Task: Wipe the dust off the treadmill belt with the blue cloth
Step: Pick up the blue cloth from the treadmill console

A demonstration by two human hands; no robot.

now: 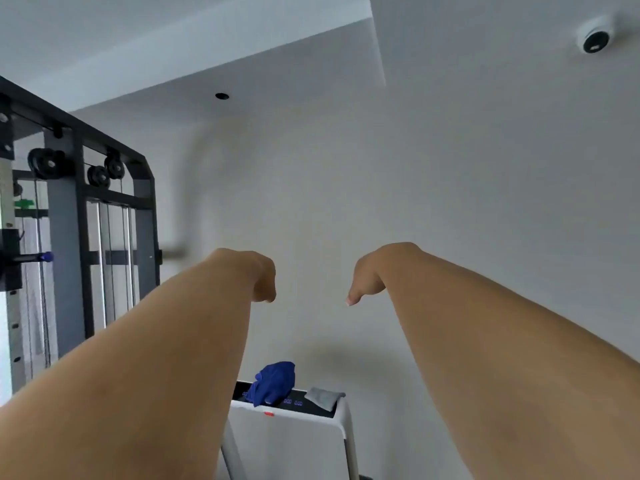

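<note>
The blue cloth (275, 382) lies crumpled on the treadmill's black console (294, 401), at the bottom centre. The white treadmill frame (298, 441) shows below it; the belt is out of view. Both my arms are stretched forward, high above the console, in front of the wall. My left hand (258, 275) droops at the wrist, its fingers hidden behind it. My right hand (367, 275) also hangs down, its thumb sticking out and nothing visible in it. Neither hand touches the cloth.
A grey cloth (323, 396) rests on the right end of the console. A dark cable weight rack (79, 237) with pulleys stands at the left. A plain white wall is ahead, with a dome camera (594, 39) on the ceiling at the upper right.
</note>
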